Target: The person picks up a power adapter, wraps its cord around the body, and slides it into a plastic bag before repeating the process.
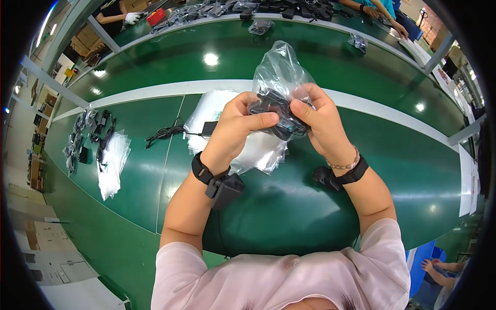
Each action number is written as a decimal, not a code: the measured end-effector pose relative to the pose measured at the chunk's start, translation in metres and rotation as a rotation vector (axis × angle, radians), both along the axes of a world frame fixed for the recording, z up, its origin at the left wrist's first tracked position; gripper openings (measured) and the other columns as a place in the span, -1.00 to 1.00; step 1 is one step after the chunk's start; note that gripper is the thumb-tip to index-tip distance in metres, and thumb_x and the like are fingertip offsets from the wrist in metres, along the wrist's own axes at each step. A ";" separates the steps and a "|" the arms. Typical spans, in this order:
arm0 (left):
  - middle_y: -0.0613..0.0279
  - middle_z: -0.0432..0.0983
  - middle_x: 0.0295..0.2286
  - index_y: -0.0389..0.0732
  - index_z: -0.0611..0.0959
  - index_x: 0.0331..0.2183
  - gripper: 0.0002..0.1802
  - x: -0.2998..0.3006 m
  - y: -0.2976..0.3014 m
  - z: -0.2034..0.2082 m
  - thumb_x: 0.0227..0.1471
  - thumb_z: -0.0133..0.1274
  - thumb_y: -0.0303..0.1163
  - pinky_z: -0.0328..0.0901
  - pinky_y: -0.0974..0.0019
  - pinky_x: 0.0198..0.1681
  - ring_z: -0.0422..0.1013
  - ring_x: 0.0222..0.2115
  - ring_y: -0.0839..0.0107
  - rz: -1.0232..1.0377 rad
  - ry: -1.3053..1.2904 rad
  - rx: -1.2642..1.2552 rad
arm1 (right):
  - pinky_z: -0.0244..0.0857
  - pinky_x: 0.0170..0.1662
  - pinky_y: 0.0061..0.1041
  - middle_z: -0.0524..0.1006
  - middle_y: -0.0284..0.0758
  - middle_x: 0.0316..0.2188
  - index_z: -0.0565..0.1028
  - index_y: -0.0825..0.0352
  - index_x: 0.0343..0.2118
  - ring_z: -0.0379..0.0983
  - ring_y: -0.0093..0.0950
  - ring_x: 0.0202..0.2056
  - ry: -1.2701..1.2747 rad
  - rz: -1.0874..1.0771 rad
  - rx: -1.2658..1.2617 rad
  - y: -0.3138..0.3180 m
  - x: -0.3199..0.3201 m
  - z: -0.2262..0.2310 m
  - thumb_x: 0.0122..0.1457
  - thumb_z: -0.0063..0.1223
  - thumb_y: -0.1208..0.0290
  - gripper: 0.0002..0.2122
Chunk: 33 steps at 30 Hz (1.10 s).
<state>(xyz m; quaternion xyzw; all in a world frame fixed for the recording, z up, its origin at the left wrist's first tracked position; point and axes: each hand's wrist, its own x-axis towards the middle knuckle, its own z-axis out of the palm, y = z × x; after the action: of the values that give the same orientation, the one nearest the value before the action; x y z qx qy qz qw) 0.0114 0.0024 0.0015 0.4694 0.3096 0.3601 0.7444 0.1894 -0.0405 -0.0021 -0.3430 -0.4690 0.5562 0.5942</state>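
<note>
Above the green work table, both my hands grip a clear plastic bag (281,67) with a bundled black cable (272,105) inside. My left hand (235,124) pinches the bag's left side, thumb laid across it. On the right side, my right hand (325,119) presses with its thumb and curls its fingers behind. The bag's top stands up loosely, away from me. Beneath my hands lies a stack of flat clear bags (266,152). A black power adapter (208,128), partly hidden by my left hand, rests on that stack, its coiled cord (168,133) stretching left.
At the left lie more bagged adapters (77,137), loose black cables (103,129) and another pile of clear bags (114,160). A white rail (356,101) separates my table from the green conveyor (196,62). Across it are heaped black adapters (289,9) and co-workers' hands (133,18).
</note>
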 end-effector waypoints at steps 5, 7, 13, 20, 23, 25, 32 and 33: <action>0.23 0.47 -0.39 -0.32 0.44 -0.26 -0.60 0.008 -0.001 -0.008 -0.25 0.18 -0.58 0.33 0.40 -0.28 0.43 -0.40 0.46 0.157 -0.171 0.190 | 0.22 -0.16 -0.63 0.42 -0.34 -0.26 0.36 0.37 -0.19 0.33 -0.60 -0.23 -0.082 -0.007 0.025 -0.002 -0.004 0.007 0.01 0.13 0.39 -0.68; 0.24 0.47 -0.40 -0.31 0.46 -0.25 -0.60 0.008 -0.004 -0.004 -0.24 0.17 -0.59 0.32 0.41 -0.28 0.43 -0.40 0.46 0.209 -0.163 0.149 | 0.22 -0.17 -0.63 0.43 -0.36 -0.27 0.38 0.38 -0.21 0.34 -0.60 -0.24 -0.284 -0.150 0.134 -0.005 -0.005 0.003 0.01 0.12 0.41 -0.71; 0.26 0.47 -0.41 -0.32 0.48 -0.28 -0.64 -0.003 -0.005 0.002 -0.24 0.15 -0.61 0.31 0.42 -0.25 0.42 -0.38 0.47 -0.040 0.162 0.292 | 0.23 -0.18 -0.63 0.44 -0.39 -0.29 0.41 0.38 -0.22 0.34 -0.62 -0.27 -0.499 -0.116 0.184 -0.008 -0.002 -0.002 0.02 0.10 0.41 -0.74; 0.24 0.48 -0.39 -0.31 0.49 -0.28 -0.63 0.005 -0.005 -0.011 -0.25 0.15 -0.63 0.33 0.42 -0.28 0.42 -0.37 0.48 0.034 -0.204 0.177 | 0.24 -0.22 -0.65 0.45 -0.42 -0.32 0.43 0.39 -0.27 0.34 -0.66 -0.32 -0.337 -0.073 0.208 -0.004 -0.003 0.009 0.04 0.08 0.42 -0.79; 0.23 0.47 -0.38 -0.33 0.48 -0.27 -0.63 0.014 -0.014 -0.012 -0.26 0.16 -0.63 0.35 0.44 -0.33 0.41 -0.36 0.51 0.229 -0.234 0.256 | 0.24 -0.24 -0.65 0.45 -0.44 -0.36 0.44 0.39 -0.29 0.34 -0.66 -0.33 -0.330 -0.018 0.068 -0.002 0.006 0.013 0.05 0.06 0.43 -0.81; 0.22 0.48 -0.38 -0.34 0.48 -0.28 -0.64 0.011 -0.014 -0.004 -0.25 0.16 -0.63 0.35 0.44 -0.33 0.41 -0.36 0.51 0.169 -0.150 0.302 | 0.25 -0.25 -0.65 0.46 -0.43 -0.37 0.44 0.39 -0.29 0.34 -0.67 -0.34 -0.362 -0.039 0.074 -0.003 0.007 0.013 0.05 0.06 0.44 -0.81; 0.19 0.50 -0.40 -0.37 0.51 -0.32 -0.69 0.008 -0.019 -0.001 -0.23 0.16 -0.59 0.35 0.45 -0.33 0.42 -0.38 0.51 0.073 0.170 0.397 | 0.26 -0.34 -0.67 0.47 -0.38 -0.41 0.44 0.40 -0.29 0.36 -0.66 -0.42 -0.611 -0.170 0.271 -0.007 0.000 -0.001 0.01 0.08 0.51 -0.81; 0.19 0.50 -0.40 -0.37 0.51 -0.32 -0.70 0.008 -0.018 -0.001 -0.22 0.16 -0.59 0.35 0.44 -0.32 0.42 -0.38 0.50 0.060 0.135 0.391 | 0.25 -0.36 -0.67 0.47 -0.36 -0.42 0.44 0.41 -0.30 0.36 -0.64 -0.44 -0.632 -0.220 0.373 -0.006 0.000 -0.004 0.00 0.08 0.52 -0.82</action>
<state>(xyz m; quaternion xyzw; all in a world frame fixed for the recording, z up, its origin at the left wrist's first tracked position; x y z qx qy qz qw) 0.0192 -0.0156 0.0000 0.6188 0.2967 0.4029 0.6056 0.1896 -0.0470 -0.0064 -0.4317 -0.6826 0.2611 0.5287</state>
